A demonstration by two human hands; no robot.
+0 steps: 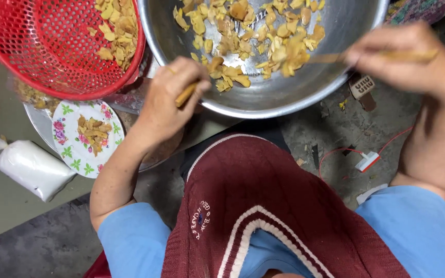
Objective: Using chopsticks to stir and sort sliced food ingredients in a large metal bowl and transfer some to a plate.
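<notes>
Over the steel bowl's near rim, both hands at the yellow pieces

At the near rim of the steel bowl (279,98), the left hand (168,98) is curled shut around a short tan stick (186,94), its fingertips touching the pale yellow pieces (253,36) heaped there. Those pieces are small, irregular and dry-looking, yellow to light brown, scattered over the bowl's bottom and far side. Beyond the bowl's right rim, the right hand (408,59) pinches a thin wooden stick (336,57) whose tip reaches into the pile; this hand is blurred, so the finger positions are hard to read.

To the left of the bowl a red plastic basket (42,51) holds more of the same pieces along its right wall. Below it a flowered plate (65,139) carries a small heap of them at its middle. Near the left edge of the grey surface lies a clear bag of white powder (29,167)
</notes>
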